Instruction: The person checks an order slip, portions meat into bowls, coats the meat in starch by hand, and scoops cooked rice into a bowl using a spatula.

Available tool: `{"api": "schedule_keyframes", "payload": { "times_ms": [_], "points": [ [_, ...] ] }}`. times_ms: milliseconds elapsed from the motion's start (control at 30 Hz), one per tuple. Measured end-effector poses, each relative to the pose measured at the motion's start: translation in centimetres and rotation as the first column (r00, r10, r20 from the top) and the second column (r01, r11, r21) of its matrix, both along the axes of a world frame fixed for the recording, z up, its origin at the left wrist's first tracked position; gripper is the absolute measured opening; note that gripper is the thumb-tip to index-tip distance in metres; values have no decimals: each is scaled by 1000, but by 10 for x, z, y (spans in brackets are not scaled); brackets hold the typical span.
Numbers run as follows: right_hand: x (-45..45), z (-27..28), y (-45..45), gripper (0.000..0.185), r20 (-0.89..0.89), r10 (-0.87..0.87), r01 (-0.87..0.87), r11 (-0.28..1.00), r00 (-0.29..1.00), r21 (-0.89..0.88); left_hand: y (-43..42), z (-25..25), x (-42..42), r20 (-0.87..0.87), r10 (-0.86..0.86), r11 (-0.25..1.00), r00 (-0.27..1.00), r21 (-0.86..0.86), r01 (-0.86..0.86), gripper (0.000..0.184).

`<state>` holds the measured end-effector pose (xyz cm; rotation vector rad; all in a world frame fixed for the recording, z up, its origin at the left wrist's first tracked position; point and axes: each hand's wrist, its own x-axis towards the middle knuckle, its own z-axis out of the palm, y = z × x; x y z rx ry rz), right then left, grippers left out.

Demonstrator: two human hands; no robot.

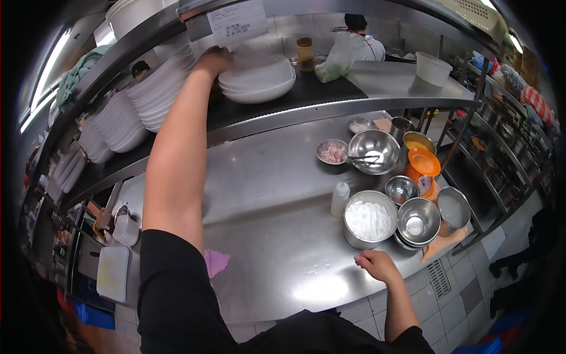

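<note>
My left hand (216, 61) reaches up to the shelf, beside a stack of white bowls (257, 82) and just below a printed paper ticket (237, 21). It is blurred and its fingers are mostly hidden, so its grip does not show. My right hand (380, 265) hovers over the steel table's front edge with its fingers curled together and nothing visible in them. Just beyond it stands a metal pot of white powder (370, 217). A squeeze bottle (340, 199) is left of that pot, and a stack of steel bowls (418, 222) is on its right.
Behind the pot are a large steel bowl with tongs (373, 152), a small bowl of raw meat (332, 152) and an orange container (423, 163). Tall stacks of white dishes (159, 94) line the shelf's left. A pink cloth (216, 262) lies by my left arm. Another person (367, 47) is beyond the shelf.
</note>
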<state>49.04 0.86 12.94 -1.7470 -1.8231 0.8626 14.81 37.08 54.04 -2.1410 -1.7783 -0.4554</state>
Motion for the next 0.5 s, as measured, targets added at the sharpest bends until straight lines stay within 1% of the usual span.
{"api": "schedule_keyframes", "payload": {
  "times_ms": [33,67,133,167,233,267,333,367,433,467,500],
  "points": [
    [-9,-8,6,26,-44,-9,6,996,999,-85,-1,0,0,78,-7,998,997,67,2,41],
    [-18,-14,12,23,-87,-20,5,986,996,-169,-3,0,0,80,-4,998,997,64,-1,41],
    [-38,-35,8,22,-191,-6,4,1000,982,-7,-5,-2,-2,267,-83,991,960,124,51,41],
    [-45,-43,7,22,-193,0,-10,999,981,-47,-7,-1,-3,268,-76,991,961,124,43,41],
    [-58,-54,5,23,-275,9,-41,993,961,-111,-15,2,1,289,47,999,956,-40,-37,40],
    [-61,-61,5,24,-321,19,-64,989,947,-131,-20,3,2,289,47,999,956,-38,-37,40],
    [-66,-55,6,24,-298,34,-76,989,954,-130,-32,4,4,535,-14,994,845,-81,67,40],
    [-67,-53,6,25,-275,52,-91,987,960,-132,-38,4,5,536,-12,995,844,-79,64,40],
    [-68,-52,11,23,-280,65,-105,986,958,-129,-46,2,8,734,-12,995,679,-59,82,42],
    [-68,-52,12,22,-287,70,-111,986,955,-128,-47,0,9,734,-9,995,679,-60,78,42],
    [-67,-51,14,22,-286,74,-115,985,955,-129,-48,-1,10,786,-63,987,616,-41,152,35]
  ]
}}
